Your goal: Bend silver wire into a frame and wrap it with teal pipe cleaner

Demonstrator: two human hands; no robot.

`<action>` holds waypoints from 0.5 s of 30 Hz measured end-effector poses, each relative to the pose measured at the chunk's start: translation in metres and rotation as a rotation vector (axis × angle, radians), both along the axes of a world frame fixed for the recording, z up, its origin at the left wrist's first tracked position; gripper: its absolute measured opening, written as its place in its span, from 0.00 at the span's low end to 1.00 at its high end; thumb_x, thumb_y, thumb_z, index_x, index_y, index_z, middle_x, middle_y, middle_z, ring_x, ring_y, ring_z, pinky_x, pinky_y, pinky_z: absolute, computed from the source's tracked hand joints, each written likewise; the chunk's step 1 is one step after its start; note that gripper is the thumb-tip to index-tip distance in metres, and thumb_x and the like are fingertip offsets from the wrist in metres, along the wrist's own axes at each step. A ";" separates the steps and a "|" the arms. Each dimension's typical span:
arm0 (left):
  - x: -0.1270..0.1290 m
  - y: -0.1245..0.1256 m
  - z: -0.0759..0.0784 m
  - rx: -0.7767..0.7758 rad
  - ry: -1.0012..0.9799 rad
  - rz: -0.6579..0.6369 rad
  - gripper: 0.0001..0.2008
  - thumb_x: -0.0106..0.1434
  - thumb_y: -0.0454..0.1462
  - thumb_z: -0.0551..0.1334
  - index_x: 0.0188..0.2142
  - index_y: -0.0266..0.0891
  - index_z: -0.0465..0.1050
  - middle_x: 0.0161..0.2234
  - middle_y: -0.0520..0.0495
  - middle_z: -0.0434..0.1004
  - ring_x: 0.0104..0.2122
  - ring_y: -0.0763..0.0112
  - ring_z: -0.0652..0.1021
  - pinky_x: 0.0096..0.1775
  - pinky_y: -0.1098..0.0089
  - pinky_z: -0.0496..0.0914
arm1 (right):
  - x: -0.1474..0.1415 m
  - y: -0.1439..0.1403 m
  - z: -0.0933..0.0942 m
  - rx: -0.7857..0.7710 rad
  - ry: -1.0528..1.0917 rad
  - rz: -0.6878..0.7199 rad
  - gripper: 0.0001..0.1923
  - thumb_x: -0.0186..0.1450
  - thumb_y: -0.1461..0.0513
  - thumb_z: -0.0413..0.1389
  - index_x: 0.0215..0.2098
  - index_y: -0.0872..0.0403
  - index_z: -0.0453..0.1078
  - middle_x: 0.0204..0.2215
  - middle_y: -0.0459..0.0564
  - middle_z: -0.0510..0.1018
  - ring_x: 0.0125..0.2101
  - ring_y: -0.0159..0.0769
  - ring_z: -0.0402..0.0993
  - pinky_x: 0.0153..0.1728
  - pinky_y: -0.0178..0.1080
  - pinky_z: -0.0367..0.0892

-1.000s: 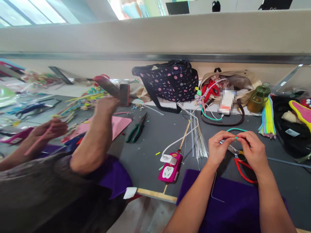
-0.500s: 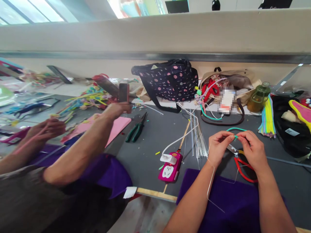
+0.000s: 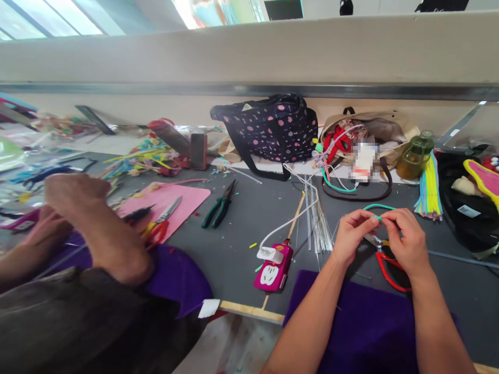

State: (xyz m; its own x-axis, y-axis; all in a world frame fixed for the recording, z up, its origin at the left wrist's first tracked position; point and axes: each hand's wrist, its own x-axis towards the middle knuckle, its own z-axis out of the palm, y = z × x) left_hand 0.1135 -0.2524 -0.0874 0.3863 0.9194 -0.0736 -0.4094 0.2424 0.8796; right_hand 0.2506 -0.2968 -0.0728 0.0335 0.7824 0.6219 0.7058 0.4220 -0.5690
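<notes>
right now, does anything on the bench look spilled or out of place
Mildly: a yellow scrap and a green scrap lie loose beside the magenta power strip, and tiny coloured bits are scattered near the upright phone. They look like stray offcuts.

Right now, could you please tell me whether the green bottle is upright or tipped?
Upright: the green bottle stands with its narrower top pointing up and its broad body below.

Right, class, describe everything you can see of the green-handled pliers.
The pliers have two dark green, rubbery-looking handles and dark metal jaws tapering to a narrow tip. They lie on the grey tabletop, handles spread apart, tip pointing away from the camera and rightward, right of the pink sheet. Nothing rests on them.
</notes>
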 end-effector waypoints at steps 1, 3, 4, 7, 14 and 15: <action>-0.001 0.001 0.000 0.018 0.008 -0.014 0.14 0.51 0.43 0.72 0.31 0.35 0.77 0.28 0.50 0.75 0.28 0.75 0.73 0.33 0.72 0.69 | 0.001 0.000 0.000 0.001 0.004 0.002 0.06 0.70 0.65 0.50 0.37 0.51 0.68 0.32 0.48 0.74 0.36 0.38 0.69 0.39 0.42 0.65; -0.003 0.003 0.000 0.066 0.017 -0.050 0.12 0.50 0.41 0.73 0.29 0.35 0.78 0.30 0.49 0.75 0.30 0.73 0.73 0.34 0.72 0.69 | 0.003 0.000 0.001 -0.013 0.018 0.016 0.06 0.70 0.65 0.51 0.37 0.51 0.68 0.32 0.48 0.74 0.36 0.38 0.69 0.39 0.42 0.65; -0.004 0.004 -0.001 0.084 0.013 -0.071 0.11 0.50 0.41 0.72 0.29 0.35 0.78 0.31 0.48 0.75 0.31 0.73 0.73 0.35 0.72 0.69 | 0.004 0.000 0.001 -0.020 0.023 0.028 0.06 0.70 0.65 0.51 0.36 0.51 0.68 0.32 0.48 0.74 0.36 0.37 0.69 0.38 0.41 0.64; -0.009 0.009 -0.001 0.049 -0.030 -0.118 0.11 0.52 0.42 0.70 0.29 0.35 0.79 0.30 0.47 0.75 0.29 0.73 0.73 0.34 0.71 0.68 | 0.007 0.001 0.001 -0.027 0.024 0.070 0.06 0.70 0.65 0.51 0.36 0.51 0.69 0.31 0.47 0.75 0.35 0.37 0.68 0.38 0.42 0.64; -0.018 0.012 -0.001 -0.062 0.010 -0.220 0.19 0.50 0.48 0.71 0.27 0.32 0.77 0.23 0.49 0.72 0.24 0.75 0.71 0.31 0.72 0.65 | 0.007 0.000 0.002 -0.045 -0.014 0.129 0.09 0.69 0.66 0.51 0.38 0.49 0.72 0.32 0.48 0.76 0.36 0.39 0.69 0.37 0.43 0.64; -0.019 0.012 0.000 -0.061 0.021 -0.237 0.18 0.49 0.47 0.72 0.26 0.33 0.76 0.22 0.50 0.72 0.23 0.76 0.71 0.31 0.72 0.65 | 0.007 0.000 0.001 -0.039 -0.013 0.130 0.09 0.68 0.66 0.52 0.39 0.49 0.73 0.32 0.48 0.76 0.36 0.39 0.69 0.37 0.43 0.65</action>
